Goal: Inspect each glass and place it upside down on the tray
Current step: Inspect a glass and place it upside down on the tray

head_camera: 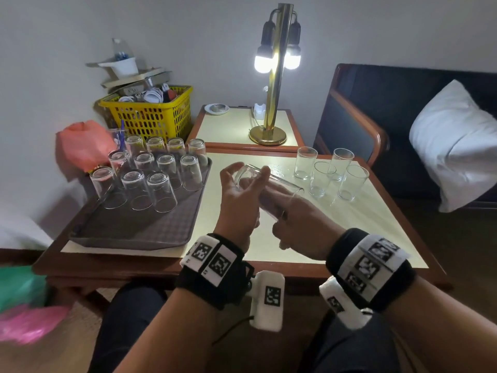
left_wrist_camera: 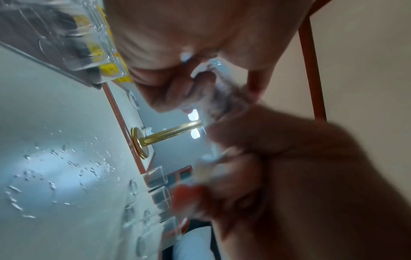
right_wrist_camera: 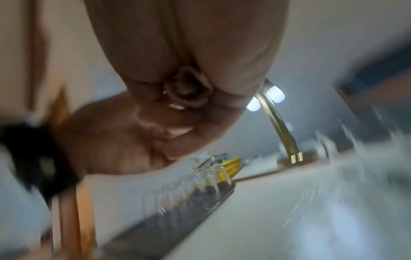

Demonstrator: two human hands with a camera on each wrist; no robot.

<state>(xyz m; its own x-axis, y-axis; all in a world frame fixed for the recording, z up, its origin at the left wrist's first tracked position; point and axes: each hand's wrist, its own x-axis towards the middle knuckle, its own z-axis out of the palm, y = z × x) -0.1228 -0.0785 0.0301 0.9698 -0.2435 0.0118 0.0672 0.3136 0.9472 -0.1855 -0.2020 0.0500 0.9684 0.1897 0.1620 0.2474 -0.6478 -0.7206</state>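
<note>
No readable text, labels or numbers show anywhere.

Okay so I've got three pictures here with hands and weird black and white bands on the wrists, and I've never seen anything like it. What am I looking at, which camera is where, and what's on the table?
No machine here: a person wears three cameras, one on the head and one on each wrist. The patterned bands are part of that rig.

The big clear picture is the head camera, looking down at a table. The two blurry ones look along each hand from the wrist.

The left hand and right hand together hold one clear glass, tilted on its side above the table.

On the left, a dark tray carries rows of glasses, nearly all clearly upside down. On the right, four upright glasses stand on the table. Behind stand a lit brass lamp and a yellow basket.
</note>
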